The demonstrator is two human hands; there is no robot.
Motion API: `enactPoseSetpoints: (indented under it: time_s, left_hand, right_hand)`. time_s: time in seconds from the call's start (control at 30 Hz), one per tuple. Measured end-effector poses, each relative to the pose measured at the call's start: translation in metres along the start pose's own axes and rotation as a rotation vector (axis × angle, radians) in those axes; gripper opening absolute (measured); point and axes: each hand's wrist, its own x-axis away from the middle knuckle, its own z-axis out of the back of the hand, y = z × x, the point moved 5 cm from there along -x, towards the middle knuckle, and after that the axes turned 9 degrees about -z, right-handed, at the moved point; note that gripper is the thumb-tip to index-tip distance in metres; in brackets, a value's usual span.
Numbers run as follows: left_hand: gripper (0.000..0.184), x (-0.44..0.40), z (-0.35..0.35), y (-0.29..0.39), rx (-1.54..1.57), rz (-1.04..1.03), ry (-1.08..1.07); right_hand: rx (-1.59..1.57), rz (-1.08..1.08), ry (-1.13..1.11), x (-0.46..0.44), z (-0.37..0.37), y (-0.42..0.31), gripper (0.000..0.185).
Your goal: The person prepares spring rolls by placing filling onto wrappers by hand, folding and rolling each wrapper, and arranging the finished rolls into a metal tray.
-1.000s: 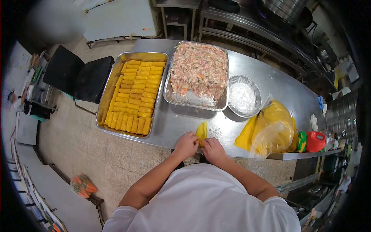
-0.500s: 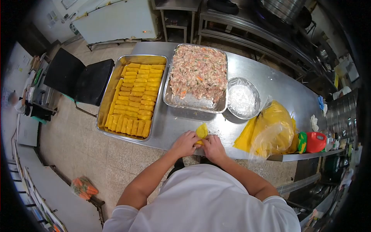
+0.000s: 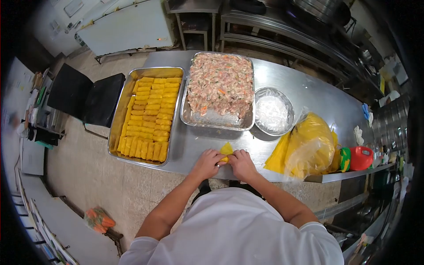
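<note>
A small yellow wrapper lies at the near edge of a steel desk, in front of the person's body, with a pointed flap showing toward the far side. The left hand holds it from the left and the right hand from the right; the fingers of both are curled nearly closed on its sides, with only a narrow space between the two hands. Its near part seems tucked under the fingers, though it is small and partly covered, so the exact fold cannot be made out. For a neat fold, it would likely help to press both sides evenly and lightly, keep the sides square, and leave the far point flat and free of creases. Thin, soft sheet like this could tear under a hard pinch, or skew if one hand pulls more. To the left, yellow rolls lie in close rows in a deep tray; farther off, a foil-lined pan holds chopped filling, with a bowl of white stuff to its right.
</note>
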Motion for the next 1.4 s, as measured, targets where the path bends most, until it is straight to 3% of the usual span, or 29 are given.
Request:
enactPoseSetpoints:
  time_s: [0.13,0.2,0.27,0.33,0.53,0.63,0.73,0.83,0.93,1.07,1.17,1.27,1.4]
  left_hand:
    - [0.024,0.002,-0.006,-0.007,0.011,0.047,-0.015]
    - [0.025,0.0,-0.005,-0.005,0.034,0.066,-0.011]
    - [0.027,0.002,-0.004,-0.003,0.04,0.061,0.012]
    - [0.026,0.001,-0.002,-0.001,0.043,0.061,-0.011]
    - [0.028,-0.001,-0.003,0.006,0.018,0.11,-0.054]
    - [0.029,0.003,-0.004,0.008,0.011,0.127,-0.086]
    - [0.029,0.005,-0.007,0.009,0.025,0.114,-0.086]
    - [0.029,0.006,-0.01,0.01,0.035,0.129,-0.134]
    - [0.029,0.008,-0.01,0.011,0.041,0.129,-0.12]
    - [0.029,0.008,-0.01,0.011,0.025,0.076,-0.053]
    - [0.029,0.006,-0.007,0.015,0.041,0.113,-0.076]
    - [0.03,0.006,-0.006,0.015,0.031,0.112,-0.067]
    - [0.032,0.007,-0.005,0.014,0.03,0.119,-0.086]
  right_hand:
    - [-0.182,-0.167,0.12,-0.008,0.04,0.011,0.035]
    - [-0.158,-0.236,0.281,-0.017,0.063,0.05,0.039]
    - [-0.118,-0.473,0.196,-0.037,0.079,0.111,0.04]
    - [-0.011,-0.573,-0.127,-0.065,0.082,0.168,0.048]
    - [0.361,-0.551,-0.355,-0.104,0.069,0.199,0.056]
    - [0.149,-0.411,-0.489,-0.11,0.061,0.196,0.047]
    - [-0.39,-0.691,-0.416,-0.094,0.092,0.183,0.04]
    - [-0.771,-0.77,-0.294,-0.073,0.101,0.168,0.034]
    - [-0.808,-0.684,-0.3,-0.055,0.109,0.113,0.033]
    - [-0.065,-0.036,-0.101,-0.031,0.065,0.067,0.052]
    - [0.192,0.071,-0.266,-0.025,0.056,0.022,0.063]
    - [0.485,0.257,-0.3,-0.02,0.026,0.022,0.068]
    - [0.651,0.217,-0.211,-0.037,0.038,0.037,0.066]
